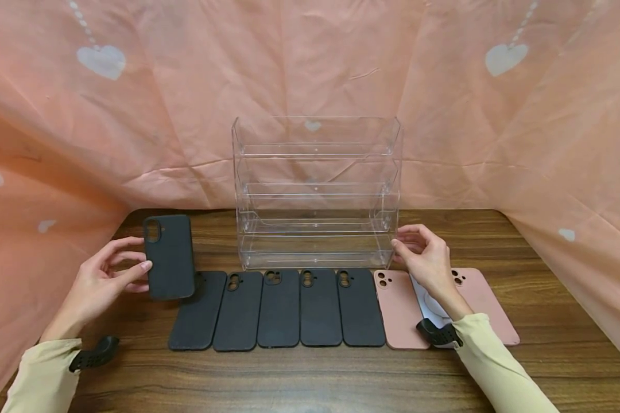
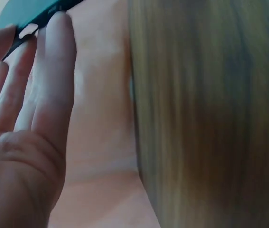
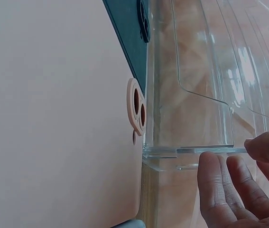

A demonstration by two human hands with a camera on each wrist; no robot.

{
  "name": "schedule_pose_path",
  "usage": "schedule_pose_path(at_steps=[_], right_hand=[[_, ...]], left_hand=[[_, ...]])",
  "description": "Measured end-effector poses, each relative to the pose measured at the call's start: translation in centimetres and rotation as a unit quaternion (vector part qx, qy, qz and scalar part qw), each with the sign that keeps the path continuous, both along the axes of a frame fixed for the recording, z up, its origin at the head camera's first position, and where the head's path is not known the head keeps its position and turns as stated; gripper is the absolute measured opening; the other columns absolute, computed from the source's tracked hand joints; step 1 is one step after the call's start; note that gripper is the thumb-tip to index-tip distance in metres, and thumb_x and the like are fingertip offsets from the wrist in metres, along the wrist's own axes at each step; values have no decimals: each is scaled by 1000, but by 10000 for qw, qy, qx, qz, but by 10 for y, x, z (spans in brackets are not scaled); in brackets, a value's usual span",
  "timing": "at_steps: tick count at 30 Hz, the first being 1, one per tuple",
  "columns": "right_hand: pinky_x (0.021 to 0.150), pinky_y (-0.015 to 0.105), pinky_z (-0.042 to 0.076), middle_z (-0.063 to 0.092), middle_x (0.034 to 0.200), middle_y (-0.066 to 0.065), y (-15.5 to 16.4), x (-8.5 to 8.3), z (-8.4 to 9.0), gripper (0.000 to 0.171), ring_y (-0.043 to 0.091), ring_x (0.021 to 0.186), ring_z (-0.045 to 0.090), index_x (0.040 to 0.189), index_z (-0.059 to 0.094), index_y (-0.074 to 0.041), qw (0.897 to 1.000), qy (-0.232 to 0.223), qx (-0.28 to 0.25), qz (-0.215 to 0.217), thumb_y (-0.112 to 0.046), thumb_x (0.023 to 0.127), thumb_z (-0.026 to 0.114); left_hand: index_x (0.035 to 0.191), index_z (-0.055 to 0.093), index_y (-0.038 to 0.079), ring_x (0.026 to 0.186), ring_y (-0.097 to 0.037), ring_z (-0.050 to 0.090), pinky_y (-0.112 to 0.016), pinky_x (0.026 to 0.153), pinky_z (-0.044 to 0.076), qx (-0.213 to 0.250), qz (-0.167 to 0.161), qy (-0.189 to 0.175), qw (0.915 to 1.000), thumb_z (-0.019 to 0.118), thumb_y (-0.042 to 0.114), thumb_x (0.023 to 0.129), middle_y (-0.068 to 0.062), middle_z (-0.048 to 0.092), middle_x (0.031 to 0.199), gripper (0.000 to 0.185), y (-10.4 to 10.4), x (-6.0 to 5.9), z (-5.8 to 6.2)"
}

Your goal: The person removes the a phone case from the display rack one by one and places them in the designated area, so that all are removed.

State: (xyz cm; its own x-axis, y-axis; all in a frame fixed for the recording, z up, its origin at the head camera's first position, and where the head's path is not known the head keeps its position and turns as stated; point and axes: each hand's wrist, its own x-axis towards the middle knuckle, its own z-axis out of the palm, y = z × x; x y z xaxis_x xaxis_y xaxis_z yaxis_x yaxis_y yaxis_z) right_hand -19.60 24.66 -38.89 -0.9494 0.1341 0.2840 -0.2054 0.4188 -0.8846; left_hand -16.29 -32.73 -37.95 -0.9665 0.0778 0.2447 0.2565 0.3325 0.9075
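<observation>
My left hand pinches a black phone case by its left edge and holds it upright above the left end of a row of cases. In the left wrist view, the thumb and fingertips meet that case's edge beside its camera cutout. My right hand grips the right side of a clear tiered display rack. The right wrist view shows thumb and fingers on either side of the rack's clear panel. Several black phone cases lie flat in front of the rack.
Right of the black cases lie a pink case, a pale case with a ring partly hidden by my right wrist, and another pink case. A pink curtain surrounds the wooden table at the back and sides.
</observation>
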Motion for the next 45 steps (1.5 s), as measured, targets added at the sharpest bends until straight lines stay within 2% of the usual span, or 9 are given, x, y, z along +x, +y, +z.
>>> schedule_pose_path(at_steps=[5,10,24,33,40,45], right_hand=[[68,24,65,72,107,15,0,1,0,29,7,85,75,121,64,4,10000,-2,6,-26,-5,94,71],[67,24,64,72,105,12,0,2,0,30,0,82,72,122,63,4,10000,-1,8,-49,-6,94,71],[69,25,65,71,110,20,1,2,-1,30,8,86,75,122,64,3,10000,-9,34,-1,-7,95,71],[68,25,65,72,108,18,1,2,-1,28,2,84,74,120,65,2,10000,-8,41,-22,-8,95,72],[68,23,64,71,110,21,0,1,0,29,8,86,75,121,64,3,10000,-5,51,-16,-8,95,72],[68,24,64,71,110,22,-1,1,0,29,7,86,75,120,64,3,10000,-6,64,-23,-6,94,72]], left_hand=[[143,52,15,72,-18,77,-38,61,65,-485,-55,-276,9984,70,3,95,15,72,100,53,-14,1,-8],[144,50,16,78,-15,76,-39,62,66,-665,-245,-451,9965,68,4,97,17,72,101,52,-24,3,-14],[147,47,19,83,-16,73,-42,63,66,-892,-973,-1118,9849,62,3,101,14,73,104,51,-47,11,-20],[145,48,18,80,-16,74,-41,62,66,-1089,-928,-1472,9787,64,8,101,12,74,100,48,-50,13,-21],[146,48,19,85,-11,72,-40,65,66,-1293,-1113,-1953,9658,65,16,101,12,74,103,47,-51,12,-20],[147,47,13,89,-12,72,-40,68,66,-1301,-1176,-2273,9579,65,19,102,9,74,106,49,-51,12,-22]])
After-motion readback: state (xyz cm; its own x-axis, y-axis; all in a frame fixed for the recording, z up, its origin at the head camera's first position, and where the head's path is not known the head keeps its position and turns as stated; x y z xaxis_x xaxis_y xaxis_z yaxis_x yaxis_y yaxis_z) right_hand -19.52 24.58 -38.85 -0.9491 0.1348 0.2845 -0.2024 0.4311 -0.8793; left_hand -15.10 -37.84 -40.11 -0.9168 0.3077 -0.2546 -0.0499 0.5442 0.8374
